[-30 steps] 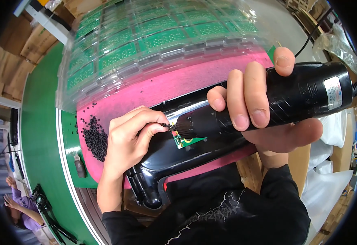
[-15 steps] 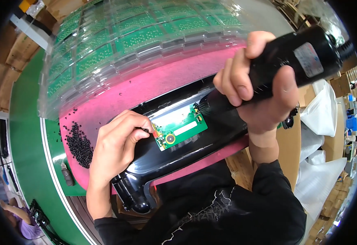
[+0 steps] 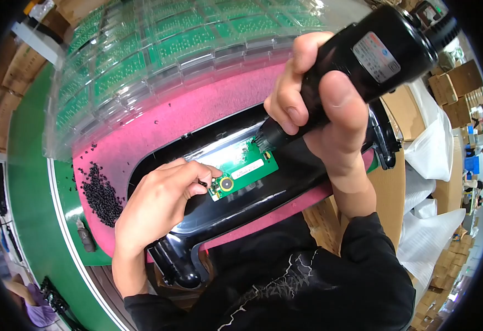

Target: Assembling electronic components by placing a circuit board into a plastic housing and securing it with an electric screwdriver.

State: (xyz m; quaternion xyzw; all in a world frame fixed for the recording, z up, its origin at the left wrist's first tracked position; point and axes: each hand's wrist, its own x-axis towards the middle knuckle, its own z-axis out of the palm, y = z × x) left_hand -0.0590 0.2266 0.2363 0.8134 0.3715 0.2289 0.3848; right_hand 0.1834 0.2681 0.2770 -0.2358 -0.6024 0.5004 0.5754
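Note:
My right hand [image 3: 338, 118] is wrapped round a black electric screwdriver [image 3: 377, 55], tilted with its cable end up and to the right. Its nose meets the far right corner of a green circuit board [image 3: 250, 174]. The exact tip is hard to make out there. That board lies inside a long, glossy black plastic housing [image 3: 263, 193]. At the board's left end, my left hand [image 3: 158, 201] is closed, with small black screws [image 3: 203, 183] between thumb and fingers. Its fingertips rest over the board's left edge, beside a round gold-rimmed part.
A heap of small black screws [image 3: 101, 193] lies on the pink mat [image 3: 219, 118], left of the housing. Clear plastic trays [image 3: 208, 47] of green boards fill the far side. A small dark bottle [image 3: 85, 237] stands at left. White foam sheets [image 3: 429, 237] and cardboard boxes [image 3: 454, 83] are at right.
The screwdriver and my right hand have moved left, and the tool's rear end has risen. My left hand has shifted slightly left and down, its fingers now reaching further over the board's edge.

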